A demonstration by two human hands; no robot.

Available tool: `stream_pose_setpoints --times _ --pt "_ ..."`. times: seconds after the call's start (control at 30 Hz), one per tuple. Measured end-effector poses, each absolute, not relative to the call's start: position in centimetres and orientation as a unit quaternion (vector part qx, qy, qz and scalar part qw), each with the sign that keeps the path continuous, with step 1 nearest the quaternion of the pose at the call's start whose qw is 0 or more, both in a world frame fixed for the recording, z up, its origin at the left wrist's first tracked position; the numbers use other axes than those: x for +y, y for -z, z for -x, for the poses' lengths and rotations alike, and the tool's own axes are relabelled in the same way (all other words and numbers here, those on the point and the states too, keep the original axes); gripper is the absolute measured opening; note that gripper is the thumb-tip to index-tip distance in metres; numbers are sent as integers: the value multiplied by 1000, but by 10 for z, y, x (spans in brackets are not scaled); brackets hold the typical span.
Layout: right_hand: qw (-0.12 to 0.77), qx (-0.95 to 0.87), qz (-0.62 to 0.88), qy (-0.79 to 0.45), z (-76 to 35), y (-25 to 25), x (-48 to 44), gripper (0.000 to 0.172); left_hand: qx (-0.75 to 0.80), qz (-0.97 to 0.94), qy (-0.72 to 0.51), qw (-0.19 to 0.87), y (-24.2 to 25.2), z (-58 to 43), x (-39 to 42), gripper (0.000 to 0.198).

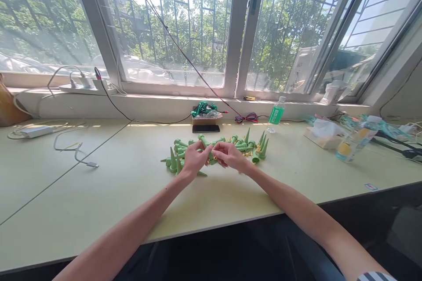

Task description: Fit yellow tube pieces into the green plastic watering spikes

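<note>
My left hand point(194, 158) is closed around a green plastic watering spike point(203, 141), held tilted over the pile. My right hand point(230, 155) meets it from the other side, thumb and fingers pinched by a small orange plastic piece point(215, 157) at the spike's lower end. Whether the piece is seated in the spike is too small to tell. Around and beyond both hands lie more green spikes point(173, 161), some standing on their wide ends with tips up, others on their sides. Small yellow-orange pieces point(248, 154) are scattered among them on the right.
Behind the pile are a black phone point(206, 128) and a small box point(207, 119) with green material. A green-labelled bottle point(277, 114) stands right of them. Farther right are a tissue box point(325, 133) and another bottle point(355, 140). Cables point(77, 153) lie on the left.
</note>
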State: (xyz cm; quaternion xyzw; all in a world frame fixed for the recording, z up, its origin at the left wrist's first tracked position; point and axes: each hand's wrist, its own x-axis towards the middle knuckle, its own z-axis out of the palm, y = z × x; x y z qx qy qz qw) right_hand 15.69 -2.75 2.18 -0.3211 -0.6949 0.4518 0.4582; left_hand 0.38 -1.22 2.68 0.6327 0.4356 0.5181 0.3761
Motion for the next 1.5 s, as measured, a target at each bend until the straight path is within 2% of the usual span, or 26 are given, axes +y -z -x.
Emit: stream_pose_setpoints --times 0.93,1.3,1.5 --pt "462 -697 317 -447 -157 -22 -26 29 438 -630 -499 403 -22 -4 -8 23" --pt "454 -704 329 -435 -157 -24 -28 28 437 -624 -496 417 -23 -4 -9 27" --pt "453 -709 331 -428 -157 -24 -28 28 434 -645 -456 434 -21 -3 -8 31"
